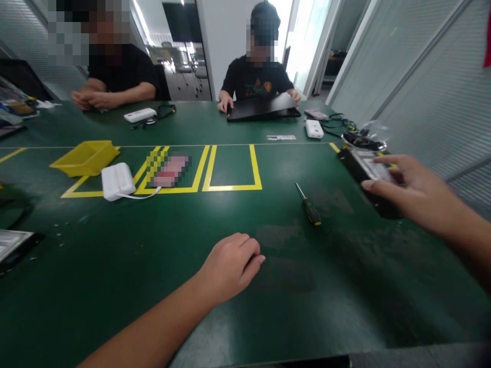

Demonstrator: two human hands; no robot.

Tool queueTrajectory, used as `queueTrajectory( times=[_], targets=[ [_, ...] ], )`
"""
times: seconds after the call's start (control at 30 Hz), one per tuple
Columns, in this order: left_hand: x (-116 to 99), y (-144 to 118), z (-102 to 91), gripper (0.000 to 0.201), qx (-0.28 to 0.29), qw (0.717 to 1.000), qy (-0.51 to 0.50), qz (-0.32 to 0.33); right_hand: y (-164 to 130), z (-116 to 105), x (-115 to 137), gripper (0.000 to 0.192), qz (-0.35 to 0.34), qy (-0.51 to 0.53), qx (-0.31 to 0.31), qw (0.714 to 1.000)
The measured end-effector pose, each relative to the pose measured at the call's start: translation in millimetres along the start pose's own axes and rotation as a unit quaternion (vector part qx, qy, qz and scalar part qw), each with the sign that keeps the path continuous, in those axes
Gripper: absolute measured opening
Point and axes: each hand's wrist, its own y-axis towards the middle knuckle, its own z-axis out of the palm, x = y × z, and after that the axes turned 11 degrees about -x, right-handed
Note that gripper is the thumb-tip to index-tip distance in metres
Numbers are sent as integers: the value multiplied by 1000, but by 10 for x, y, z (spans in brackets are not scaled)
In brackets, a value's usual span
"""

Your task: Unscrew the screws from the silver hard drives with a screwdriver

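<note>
At the right, my right hand (pixel 416 191) grips a hard drive (pixel 355 171) with a dark side and a silvery top, thumb and fingers on its upper edges. The drive is tilted, and whether it touches the table I cannot tell. My left hand (pixel 232 268) rests on the green table (pixel 153 276) near the middle, its fingers curled in and no object showing in them; the palm side is hidden. Between the two hands lies a screwdriver (pixel 308 206) with a black and yellow handle, its tip pointing away from me.
Yellow tape outlines (pixel 232 188) mark the table. A yellow bin (pixel 86 158) and a white power bank (pixel 118 181), cabled to a blurred phone (pixel 171 171), are at left. Another drive-like object (pixel 15 245) lies at the left edge. Across sit two people, one holding a black panel (pixel 263 107).
</note>
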Motion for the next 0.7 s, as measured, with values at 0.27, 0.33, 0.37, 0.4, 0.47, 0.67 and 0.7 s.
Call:
queueTrajectory(
  times=[0.27, 0.33, 0.37, 0.4, 0.47, 0.67, 0.7],
  targets=[
    [128, -18, -36, 54, -131, 916, -309, -219, -816, 316, 1216, 66, -134, 165, 154, 965],
    [149, 3, -26, 59, -124, 885, -372, -249, -907, 414, 1330, 66, -146, 152, 157, 965],
    [152, 17, -22, 60, -121, 873, -395, -258, -941, 455, 1371, 66, -148, 147, 159, 965],
    [151, 31, -17, 60, -120, 864, -412, -264, -969, 490, 1406, 65, -147, 142, 162, 965],
    [146, 59, -11, 54, -112, 858, -428, -263, -1019, 542, 1466, 65, -144, 139, 164, 966],
    [191, 122, 27, 42, -127, 829, -452, -305, -1141, 660, 1583, 68, -136, 129, 152, 971],
    [203, 129, 33, 41, -125, 824, -456, -313, -1157, 684, 1589, 68, -133, 127, 151, 971]
  ],
)
